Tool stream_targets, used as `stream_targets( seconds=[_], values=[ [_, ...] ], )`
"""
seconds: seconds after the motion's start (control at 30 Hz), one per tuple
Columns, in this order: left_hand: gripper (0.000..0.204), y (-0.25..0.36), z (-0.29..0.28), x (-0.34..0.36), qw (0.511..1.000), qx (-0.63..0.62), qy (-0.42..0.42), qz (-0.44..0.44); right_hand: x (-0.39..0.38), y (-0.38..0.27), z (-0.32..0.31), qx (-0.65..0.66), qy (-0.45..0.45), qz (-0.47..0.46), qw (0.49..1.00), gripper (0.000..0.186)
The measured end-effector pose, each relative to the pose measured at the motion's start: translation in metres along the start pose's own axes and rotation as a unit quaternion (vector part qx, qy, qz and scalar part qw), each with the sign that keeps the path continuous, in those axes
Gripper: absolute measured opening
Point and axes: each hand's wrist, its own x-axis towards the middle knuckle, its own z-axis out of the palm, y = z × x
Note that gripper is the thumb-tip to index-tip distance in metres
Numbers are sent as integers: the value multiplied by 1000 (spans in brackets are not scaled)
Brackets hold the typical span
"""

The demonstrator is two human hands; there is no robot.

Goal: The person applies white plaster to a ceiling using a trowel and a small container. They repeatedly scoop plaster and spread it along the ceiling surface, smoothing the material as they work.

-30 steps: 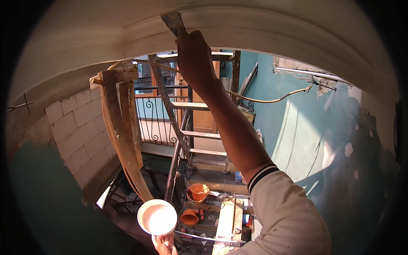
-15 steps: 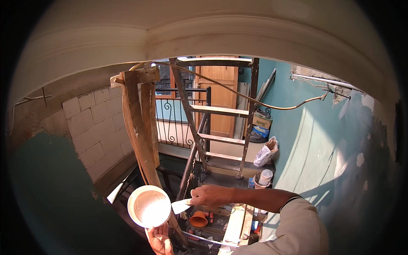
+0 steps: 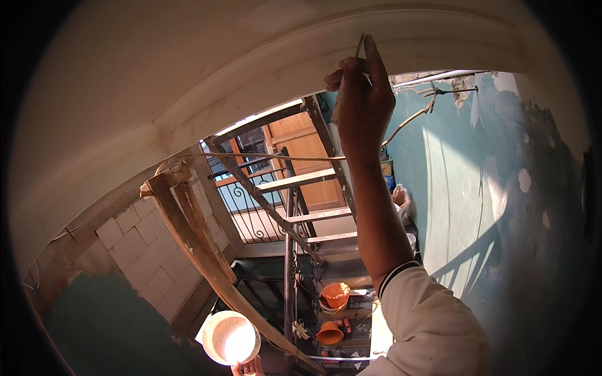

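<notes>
My right hand (image 3: 364, 103) is raised high with the arm stretched up, its fingers closed round a putty knife (image 3: 360, 45). The blade is seen nearly edge-on and meets the pale moulded cornice (image 3: 276, 84), with my index finger stretched along it. Most of the handle is hidden in my palm. Low on the left, my left hand (image 3: 249, 367) holds a round white tub (image 3: 215, 335) from below at its near side. Pale paste lies inside the tub, glaring in the sunlight. Only the fingers of that hand show.
A ladder (image 3: 301, 180) stands ahead beside a dark metal railing (image 3: 289, 263). Rough wooden posts (image 3: 194, 241) rise on the left. A cable (image 3: 404, 125) crosses in front. Far below on the steps are an orange bucket (image 3: 335, 293) and an orange pot (image 3: 329, 333).
My right hand has gone from beside the tub up to the cornice with the putty knife. The tub sits lower in view, and the whole view has tilted and shifted.
</notes>
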Motion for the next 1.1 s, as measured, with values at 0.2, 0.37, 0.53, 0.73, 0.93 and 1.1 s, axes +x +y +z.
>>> stream_targets(
  seconds=[0.2, 0.37, 0.53, 0.73, 0.93, 1.1],
  values=[
    [68, 2, 4, -16, 997, 64, -45, 14, 35, -1, -7, -6, 20, -4, 1000, 40],
    [72, 1, -20, -33, 990, 143, -15, 1, 21, -7, 8, -17, -12, 58, 998, 48],
    [79, -10, 9, -31, 988, -58, 138, -33, -6, 2, 33, -13, -48, 59, 997, 48],
    [105, -23, -32, -41, 996, -78, 32, 21, -33, 7, 71, 23, -72, 63, 995, 48],
    [103, 5, 16, -55, 984, 86, -42, 152, -52, 7, 96, 22, -89, 79, 993, 45],
    [101, -7, -20, -65, 989, 47, 21, 135, -72, 15, 121, 35, -103, 92, 990, 45]
  ],
)
